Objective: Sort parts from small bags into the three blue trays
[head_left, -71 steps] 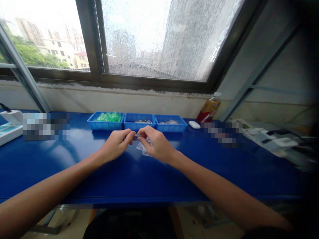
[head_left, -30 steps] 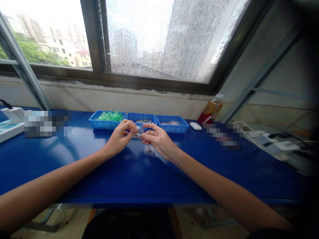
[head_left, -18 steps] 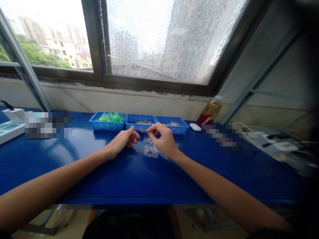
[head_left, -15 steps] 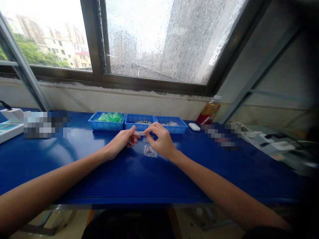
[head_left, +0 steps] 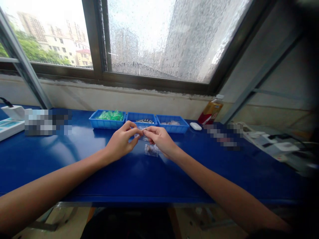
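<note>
My left hand and my right hand meet above the desk, fingertips almost touching. Both pinch a small clear plastic bag, mostly covered by the fingers; its contents cannot be made out. On the desk just below my right hand lies a small clear packet with brownish bits inside. More clear plastic shows behind the fingertips, close to the middle bin.
Three blue bins stand in a row: the left bin holds green packets, the middle bin metal pieces, the right bin small packets. Right of them are a white rounded object and a drink bottle. A power strip lies far left.
My left hand has turned over, its fingers now arching over the bag with the thumb below. My right hand has shifted slightly, and the fingertips have drawn closer together.
</note>
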### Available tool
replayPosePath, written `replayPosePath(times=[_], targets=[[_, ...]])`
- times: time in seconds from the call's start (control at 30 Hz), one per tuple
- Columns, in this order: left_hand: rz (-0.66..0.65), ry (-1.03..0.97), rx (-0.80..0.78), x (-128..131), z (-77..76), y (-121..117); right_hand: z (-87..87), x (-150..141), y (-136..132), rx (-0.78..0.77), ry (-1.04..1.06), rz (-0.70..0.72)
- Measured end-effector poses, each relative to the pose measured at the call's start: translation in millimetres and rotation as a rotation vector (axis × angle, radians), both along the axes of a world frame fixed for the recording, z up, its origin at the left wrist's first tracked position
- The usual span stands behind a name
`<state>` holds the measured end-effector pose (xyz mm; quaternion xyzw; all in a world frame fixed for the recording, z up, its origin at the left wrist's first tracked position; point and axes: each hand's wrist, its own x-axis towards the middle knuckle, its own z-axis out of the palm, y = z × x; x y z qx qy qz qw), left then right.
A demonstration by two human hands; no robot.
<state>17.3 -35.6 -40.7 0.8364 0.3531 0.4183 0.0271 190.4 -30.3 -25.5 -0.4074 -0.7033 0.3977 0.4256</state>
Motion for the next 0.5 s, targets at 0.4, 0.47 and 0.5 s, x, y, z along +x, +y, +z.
replayPosePath(times=[0.4, 0.47, 0.5], targets=[[-0.199, 0.290, -0.143, 6.4, -2.5, -6.5, 23.1, 33.6, 23.5, 0.772, -0.200, -0.558], [-0.229, 0.364, -0.142, 7.9, -1.8, -9.7, 22.5, 40.1, 31.0, 0.789, -0.219, -0.603], [-0.238, 0.397, -0.148, 8.3, -1.5, -10.7, 21.6, 44.4, 35.5, 0.793, -0.244, -0.626]])
